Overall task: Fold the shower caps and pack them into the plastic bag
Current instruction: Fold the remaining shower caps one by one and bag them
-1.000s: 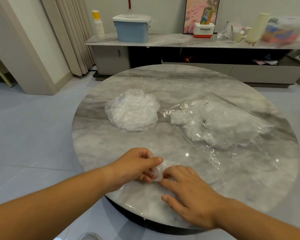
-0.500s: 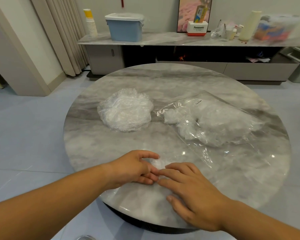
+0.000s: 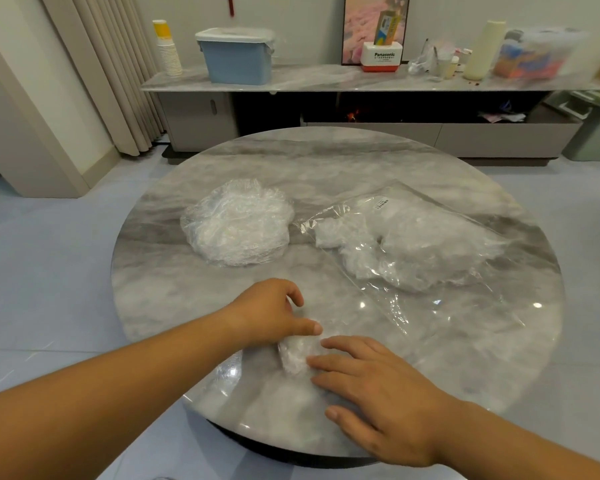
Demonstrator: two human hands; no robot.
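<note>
The round marble table [image 3: 326, 161] takes most of the view. Its near edge is partly covered by two bare forearms, and under the rim only a dark strip of the base shows. Behind it a long low sideboard [image 3: 326, 79] stands along the wall. It is cut off at the right, where the things on it are blurred and hard to name.

On the right half of the table the clear plastic bag [image 3: 471, 306] lies flat, with its mouth toward the left. In the far part of it is a white mass of caps [image 3: 413, 244]. I cannot count them, because the film and the reflections run together. Just beside the mouth, to the left, sits the pile of loose shower caps [image 3: 238, 225], a crumpled round heap. Whether it touches the bag I cannot tell.

On the sideboard stands a blue box [image 3: 238, 62] with a white lid on it, so what it holds is hidden.

Near the front edge of the table, the right hand [image 3: 378, 386] lies flat with straight, slightly spread fingers, and its fingertips press on the right side of the folded shower cap [image 3: 297, 353]. The left hand [image 3: 267, 313] has curled fingers and a stretched thumb that touches the far end of this cap. The palm hides the cap's left edge, so I cannot tell if it pinches the cap. This small white bundle lies on the table between both hands.
</note>
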